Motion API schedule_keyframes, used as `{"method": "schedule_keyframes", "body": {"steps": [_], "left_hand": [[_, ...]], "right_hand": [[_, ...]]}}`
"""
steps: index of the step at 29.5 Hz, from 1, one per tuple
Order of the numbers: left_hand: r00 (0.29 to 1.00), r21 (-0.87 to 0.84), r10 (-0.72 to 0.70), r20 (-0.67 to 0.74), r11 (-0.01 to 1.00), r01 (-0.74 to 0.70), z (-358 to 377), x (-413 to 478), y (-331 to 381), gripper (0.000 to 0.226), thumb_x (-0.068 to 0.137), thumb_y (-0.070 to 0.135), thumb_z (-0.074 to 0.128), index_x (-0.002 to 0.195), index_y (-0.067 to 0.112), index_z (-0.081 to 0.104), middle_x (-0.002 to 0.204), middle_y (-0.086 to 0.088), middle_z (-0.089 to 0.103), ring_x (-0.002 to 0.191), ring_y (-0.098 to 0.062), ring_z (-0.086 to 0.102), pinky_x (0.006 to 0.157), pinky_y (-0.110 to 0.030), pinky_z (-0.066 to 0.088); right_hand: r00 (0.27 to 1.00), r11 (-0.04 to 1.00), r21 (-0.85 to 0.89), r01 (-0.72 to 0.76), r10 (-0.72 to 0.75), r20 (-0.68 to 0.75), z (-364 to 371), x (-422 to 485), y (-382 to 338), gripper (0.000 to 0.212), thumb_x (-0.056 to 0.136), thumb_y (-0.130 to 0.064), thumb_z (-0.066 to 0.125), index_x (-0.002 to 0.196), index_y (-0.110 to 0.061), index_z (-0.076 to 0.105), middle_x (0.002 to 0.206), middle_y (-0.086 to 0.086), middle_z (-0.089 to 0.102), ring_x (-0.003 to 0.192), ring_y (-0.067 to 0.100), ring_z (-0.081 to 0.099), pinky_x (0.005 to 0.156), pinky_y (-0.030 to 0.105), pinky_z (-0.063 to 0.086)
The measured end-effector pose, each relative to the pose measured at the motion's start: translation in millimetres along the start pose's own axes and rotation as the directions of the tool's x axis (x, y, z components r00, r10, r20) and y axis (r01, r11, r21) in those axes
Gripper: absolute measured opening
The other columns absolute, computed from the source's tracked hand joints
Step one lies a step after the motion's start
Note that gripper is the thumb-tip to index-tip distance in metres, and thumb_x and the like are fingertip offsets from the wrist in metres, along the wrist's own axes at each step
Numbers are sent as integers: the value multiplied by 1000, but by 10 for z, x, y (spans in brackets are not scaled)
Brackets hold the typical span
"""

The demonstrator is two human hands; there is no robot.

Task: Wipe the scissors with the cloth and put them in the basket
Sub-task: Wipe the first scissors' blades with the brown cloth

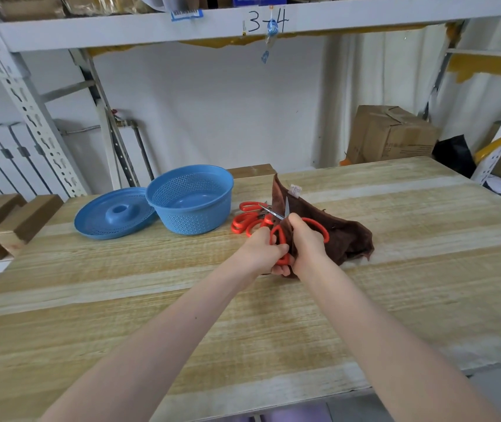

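on the wooden desk (395,284) both forearms reach forward; the left hand (262,249) wraps its fingers round the scissors (282,259) handle, while the right hand (307,242) clenches the brown cloth (346,236) about the blades.

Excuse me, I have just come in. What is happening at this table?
A person is wiping a pair of scissors: the left hand grips the red handles and the right hand holds the brown cloth round the blades. The other scissors lie on the table beside the blue basket, whose lid rests on its far side. Nothing shows inside the basket yet.
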State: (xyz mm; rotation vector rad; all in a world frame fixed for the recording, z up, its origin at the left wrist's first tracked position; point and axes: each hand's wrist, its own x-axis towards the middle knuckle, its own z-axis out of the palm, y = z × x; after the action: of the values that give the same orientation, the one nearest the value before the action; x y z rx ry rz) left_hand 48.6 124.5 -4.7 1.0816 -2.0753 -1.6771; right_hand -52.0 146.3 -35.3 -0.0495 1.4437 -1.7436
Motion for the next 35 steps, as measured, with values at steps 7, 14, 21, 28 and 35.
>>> {"method": "schedule_keyframes", "body": {"steps": [7,14,21,28,35], "left_hand": [[1000,-133,-7,-18,991,4,18,-35,8,11,99,-1,43,109,2,45,75,-15,59,55,-20,54,57,-26,50],[1000,-8,18,11,1000,-17,24,-42,23,6,97,2,45,100,7,43,75,-12,59,52,-17,53,54,-26,47],[999,-84,39,-19,996,-40,44,-55,11,24,98,0,43,82,14,33,69,-9,60,52,-17,53,55,-26,45],[996,-79,66,-53,994,-70,15,-67,33,12,98,1,44,96,11,38,72,-10,61,55,-18,55,51,-22,45],[994,62,107,2,992,-107,-28,-32,76,16,98,2,44,87,11,37,71,-8,61,51,-14,53,54,-24,43]], "right_hand": [[996,974,209,-88,84,31,-92,-49,71,30,92,-29,59,104,-4,70,92,12,72,61,22,66,44,24,47],[999,991,125,40,-35,-41,-30,-35,-23,17,90,-24,62,89,-7,68,82,9,70,70,26,69,68,38,59],[997,988,140,67,-71,23,-135,-20,9,20,93,-19,57,90,-3,69,86,13,69,68,23,67,56,30,54],[976,988,0,151,-149,156,-146,-36,-24,13,90,-11,64,81,-3,70,76,14,69,63,24,66,51,31,51],[979,993,-28,119,-112,170,-106,-42,-119,15,84,-17,62,90,-4,64,77,13,64,54,20,60,46,25,46]]}}
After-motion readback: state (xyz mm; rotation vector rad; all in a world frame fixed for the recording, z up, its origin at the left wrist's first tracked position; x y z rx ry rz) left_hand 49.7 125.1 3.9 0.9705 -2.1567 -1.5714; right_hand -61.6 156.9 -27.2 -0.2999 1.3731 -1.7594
